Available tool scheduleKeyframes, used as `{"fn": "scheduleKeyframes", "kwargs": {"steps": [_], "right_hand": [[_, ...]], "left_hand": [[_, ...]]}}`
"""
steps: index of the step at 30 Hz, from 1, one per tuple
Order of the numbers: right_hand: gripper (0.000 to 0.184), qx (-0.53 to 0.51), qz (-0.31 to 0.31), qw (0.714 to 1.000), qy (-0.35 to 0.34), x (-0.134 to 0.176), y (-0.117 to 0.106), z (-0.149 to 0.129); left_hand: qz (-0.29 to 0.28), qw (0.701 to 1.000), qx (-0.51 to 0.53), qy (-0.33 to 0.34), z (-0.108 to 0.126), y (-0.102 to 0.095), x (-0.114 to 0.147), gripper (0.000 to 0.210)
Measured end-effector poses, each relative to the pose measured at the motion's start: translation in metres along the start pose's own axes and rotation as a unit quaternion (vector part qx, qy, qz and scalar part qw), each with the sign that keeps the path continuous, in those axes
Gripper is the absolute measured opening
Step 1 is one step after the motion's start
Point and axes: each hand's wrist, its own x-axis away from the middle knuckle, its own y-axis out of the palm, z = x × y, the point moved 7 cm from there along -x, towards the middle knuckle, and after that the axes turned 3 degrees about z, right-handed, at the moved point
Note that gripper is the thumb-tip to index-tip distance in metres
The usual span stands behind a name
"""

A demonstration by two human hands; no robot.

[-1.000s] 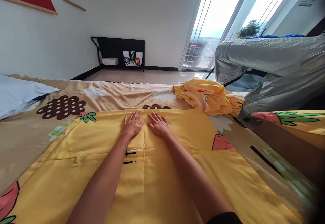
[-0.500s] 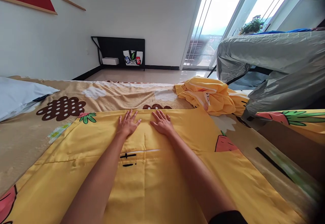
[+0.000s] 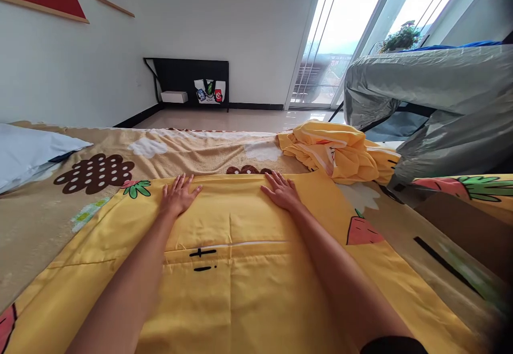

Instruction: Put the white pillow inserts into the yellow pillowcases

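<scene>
A yellow fabric sheet (image 3: 208, 300) with printed carrots lies spread over the bed, with creases and a seam running across it. My left hand (image 3: 177, 195) rests flat near the sheet's far edge, left of centre, fingers spread. On the right, my right hand (image 3: 282, 190) also lies flat on the cloth by the same edge, its fingers apart. Neither hand grips anything. Just left of my left hand, a green carrot top (image 3: 137, 189) is printed on the cloth.
Beneath the sheet is a tan blanket (image 3: 200, 153). A crumpled yellow cloth (image 3: 340, 151) sits at the far right edge, near a brown cardboard box (image 3: 460, 225). A white pillow (image 3: 36, 151) lies left. Grey plastic sheeting (image 3: 433, 81) drapes something at right.
My hands have slid apart along the far edge, the left one leftward and the right one rightward. Both stay flat on the fabric.
</scene>
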Motion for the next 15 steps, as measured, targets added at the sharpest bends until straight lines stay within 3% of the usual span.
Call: {"fn": "scheduleKeyframes", "kwargs": {"steps": [8, 12, 15], "right_hand": [[0.063, 0.065, 0.057, 0.995, 0.051, 0.006, -0.01, 0.082], [0.062, 0.093, 0.083, 0.991, 0.051, 0.006, -0.011, 0.094], [0.062, 0.102, 0.08, 0.99, 0.054, 0.011, -0.012, 0.094]], "left_hand": [[0.017, 0.998, 0.01, -0.053, -0.056, -0.008, -0.008, 0.076], [0.076, 0.983, 0.023, -0.167, -0.079, -0.02, 0.0, 0.078], [0.1, 0.976, 0.033, -0.188, -0.084, -0.028, 0.009, 0.074]]}}
